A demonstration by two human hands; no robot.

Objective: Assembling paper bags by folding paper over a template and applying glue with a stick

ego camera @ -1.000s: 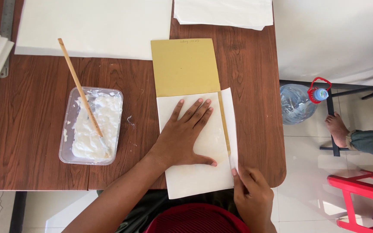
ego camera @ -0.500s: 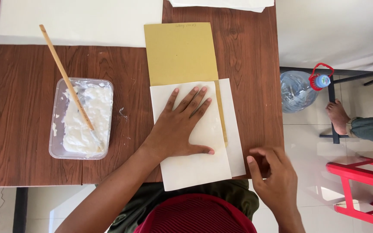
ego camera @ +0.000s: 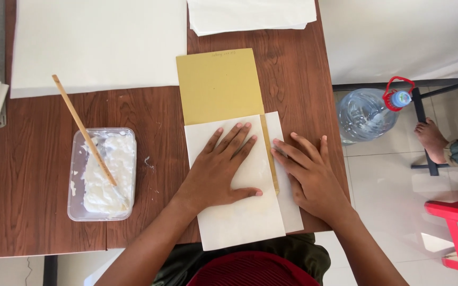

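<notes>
Left hand (ego camera: 219, 168) flat, fingers spread, pressing white sheet (ego camera: 239, 212) onto yellow card (ego camera: 216, 85) at tabletop (ego camera: 155, 137) centre. Right hand (ego camera: 308, 172) flat, gripping nothing, on sheet's 3 o'clock flap. Paste tub (ego camera: 102, 175) with stick (ego camera: 83, 130) at 9 o'clock.

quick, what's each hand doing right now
Left hand: open, flat on the white sheet.
Right hand: open, flat on the sheet's right strip, holding nothing.
</notes>
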